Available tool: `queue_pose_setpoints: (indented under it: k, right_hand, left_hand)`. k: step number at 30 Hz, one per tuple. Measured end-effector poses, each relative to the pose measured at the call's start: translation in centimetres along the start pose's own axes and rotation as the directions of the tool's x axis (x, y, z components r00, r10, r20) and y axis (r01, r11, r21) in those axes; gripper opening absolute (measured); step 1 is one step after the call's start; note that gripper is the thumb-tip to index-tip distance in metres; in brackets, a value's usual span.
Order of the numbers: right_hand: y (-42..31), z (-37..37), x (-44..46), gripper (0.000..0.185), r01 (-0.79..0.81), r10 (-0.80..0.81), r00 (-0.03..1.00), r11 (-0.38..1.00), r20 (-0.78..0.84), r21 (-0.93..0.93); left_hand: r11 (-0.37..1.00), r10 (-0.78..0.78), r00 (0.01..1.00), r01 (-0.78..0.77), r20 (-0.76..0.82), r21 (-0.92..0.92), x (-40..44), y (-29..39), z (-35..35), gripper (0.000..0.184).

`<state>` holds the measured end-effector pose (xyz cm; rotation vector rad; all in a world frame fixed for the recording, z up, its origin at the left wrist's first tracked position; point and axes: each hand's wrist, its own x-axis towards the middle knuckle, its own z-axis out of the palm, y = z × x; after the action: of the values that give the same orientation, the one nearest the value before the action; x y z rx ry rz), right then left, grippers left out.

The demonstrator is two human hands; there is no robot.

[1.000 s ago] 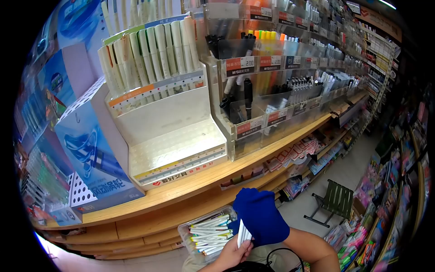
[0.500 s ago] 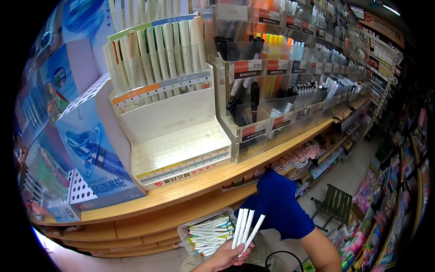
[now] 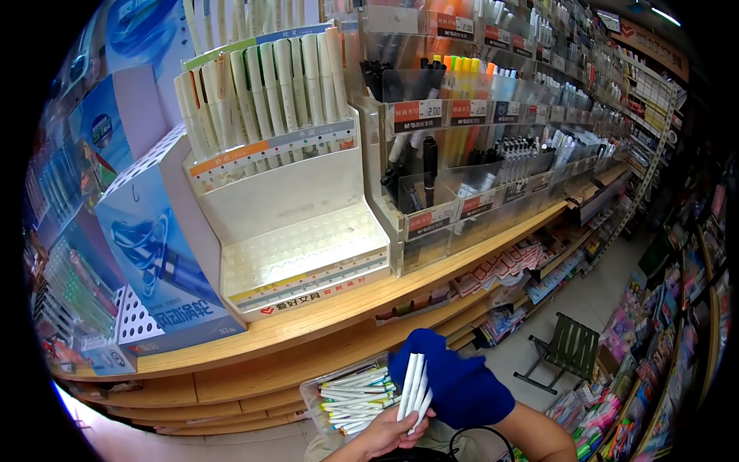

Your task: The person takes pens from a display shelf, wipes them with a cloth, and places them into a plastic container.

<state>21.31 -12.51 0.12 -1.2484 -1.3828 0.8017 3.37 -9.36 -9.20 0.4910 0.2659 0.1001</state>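
Near the bottom centre, my left hand [image 3: 389, 433] is closed round several white pens [image 3: 414, 385], which stand upright and slightly fanned. Just behind and right of them is a dark blue cloth [image 3: 458, 385]. It covers my right hand, so those fingers are hidden; only the bare forearm [image 3: 539, 433] shows. Left of the pens, a clear plastic box [image 3: 310, 396] holds many white pens with coloured ends. On the shelf above stands a white display rack [image 3: 285, 192], with pens upright in its upper tiers and its lowest dimpled tier bare.
A blue carton [image 3: 158, 254] stands left of the rack. Clear pen holders with price tags [image 3: 431, 223] line the wooden shelf [image 3: 331, 304] to the right. A folding stool [image 3: 566, 350] is on the aisle floor, with packaged goods beyond it. A black cord loops near my right forearm.
The blue cloth and my right arm first moved up and right, then came back down and left beside the pens. The pens in my left hand spread apart, then drew closer together.
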Motion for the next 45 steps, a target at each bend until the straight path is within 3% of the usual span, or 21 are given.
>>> queue_pose_setpoints:
  k: [2, 5, 7, 10, 11, 14, 18, 19, 21, 22, 24, 26, 29, 32, 33, 34, 36, 38, 40, 43, 45]
  right_hand:
    - [-1.2, 0.1, -0.1, 0.033, -0.302, 0.301, 0.953, 0.929, 0.039, 0.212]
    - [1.1, 0.6, -0.2, 0.027, -0.339, 0.324, 0.939, 0.824, 0.115, 0.454]
    - [1.2, 0.8, -0.1, 0.023, -0.232, 0.233, 0.971, 0.897, 0.043, 0.376]
    - [0.7, 0.6, 0.2, 0.016, -0.069, 0.073, 0.996, 0.995, -0.051, 0.071]
    - [0.5, 0.6, 0.2, 0.014, -0.017, 0.012, 0.997, 0.998, -0.070, -0.065]
    - [1.3, 0.6, 0.4, 0.009, 0.069, -0.089, 0.991, 0.979, -0.099, -0.192]
    - [1.1, 0.7, 0.7, 0.009, -0.099, 0.104, 0.990, 0.994, -0.100, 0.055]
    - [4.6, 0.4, 0.4, 0.011, -0.088, 0.094, 0.992, 0.993, -0.084, 0.077]
    - [6.5, 0.0, 0.0, 0.015, 0.019, -0.027, 0.999, 0.989, -0.046, -0.149]
    - [6.3, -0.2, 0.0, 0.018, 0.121, -0.130, 0.992, 0.915, 0.003, -0.385]
    - [4.8, -0.1, -0.2, 0.022, 0.100, -0.114, 0.993, 0.919, -0.014, -0.380]
    - [0.8, 1.1, -0.7, 0.026, -0.136, 0.149, 0.983, 0.983, -0.106, 0.124]
    - [0.3, 1.7, -0.8, 0.029, -0.245, 0.267, 0.950, 0.959, -0.163, 0.142]
    - [1.9, 2.1, -0.6, 0.024, -0.238, 0.325, 0.936, 0.869, -0.137, 0.434]
    - [2.5, 1.8, -0.5, 0.020, -0.159, 0.195, 0.970, 0.961, -0.146, 0.228]
    - [3.2, 1.2, -0.5, 0.017, -0.062, 0.063, 0.990, 0.998, -0.127, 0.013]
    - [5.0, 0.9, -0.1, 0.012, -0.051, 0.053, 0.992, 0.999, -0.117, 0.017]
    - [6.9, 1.4, 0.1, 0.010, -0.218, 0.294, 0.950, 0.870, -0.110, 0.443]
    - [6.7, 1.4, 0.0, 0.010, -0.268, 0.377, 0.923, 0.765, -0.070, 0.586]
    - [2.7, 1.1, 1.0, 0.010, -0.257, 0.301, 0.952, 0.883, -0.053, 0.392]
    - [2.6, 0.9, 1.5, 0.009, -0.168, 0.170, 0.985, 0.983, -0.020, 0.073]
  left_hand:
    - [0.998, 0.002, 0.999, 0.001, -0.038, 0.059, 0.4, -0.7, -0.1, 0.032]
    - [0.972, 0.078, 0.991, -0.052, -0.107, 0.230, 0.8, -1.7, -0.2, 0.027]
    - [0.892, 0.183, 0.971, -0.099, -0.152, 0.441, 0.9, -1.5, 0.1, 0.023]
    - [0.757, 0.540, 0.776, -0.278, -0.326, 0.591, 1.5, -2.2, 1.0, 0.020]
    - [0.767, 0.539, 0.777, -0.293, -0.325, 0.571, 1.6, -2.4, 0.5, 0.020]
    - [0.799, 0.521, 0.786, -0.311, -0.333, 0.514, 1.6, -3.0, -0.5, 0.021]
    - [0.816, 0.487, 0.807, -0.284, -0.335, 0.503, 1.2, -2.2, 0.9, 0.025]
    - [0.832, 0.470, 0.813, -0.278, -0.344, 0.480, 1.1, -1.5, 1.6, 0.027]
    - [0.841, 0.454, 0.820, -0.265, -0.349, 0.473, 1.0, -1.3, 1.7, 0.029]
    - [0.833, 0.456, 0.821, -0.258, -0.343, 0.489, 1.1, -1.3, 1.4, 0.029]
    - [0.826, 0.452, 0.812, -0.226, -0.368, 0.516, 1.2, -1.3, 1.2, 0.028]
    - [0.829, 0.440, 0.789, -0.174, -0.429, 0.531, 1.1, -0.8, 2.0, 0.026]
    - [0.696, 0.575, 0.720, -0.181, -0.389, 0.695, 1.5, -1.4, 1.5, 0.022]
    - [0.381, 0.716, 0.650, -0.060, -0.254, 0.923, 1.8, -2.4, 1.5, 0.015]
    - [0.264, 0.756, 0.627, -0.030, -0.188, 0.964, 1.9, -2.8, 1.4, 0.015]
    - [0.254, 0.734, 0.648, 0.019, -0.205, 0.967, 1.8, -3.0, 1.5, 0.014]
    - [0.323, 0.697, 0.676, 0.001, -0.239, 0.946, 1.6, -2.8, 1.8, 0.014]
    - [0.429, 0.649, 0.704, -0.024, -0.289, 0.903, 1.5, -2.9, 1.7, 0.014]
    - [0.567, 0.584, 0.731, -0.055, -0.354, 0.822, 1.5, -3.3, 0.9, 0.014]
    - [0.654, 0.568, 0.737, -0.135, -0.365, 0.744, 1.6, -3.4, 0.8, 0.014]
    - [0.631, 0.589, 0.727, -0.142, -0.352, 0.763, 1.4, -3.3, 1.2, 0.014]
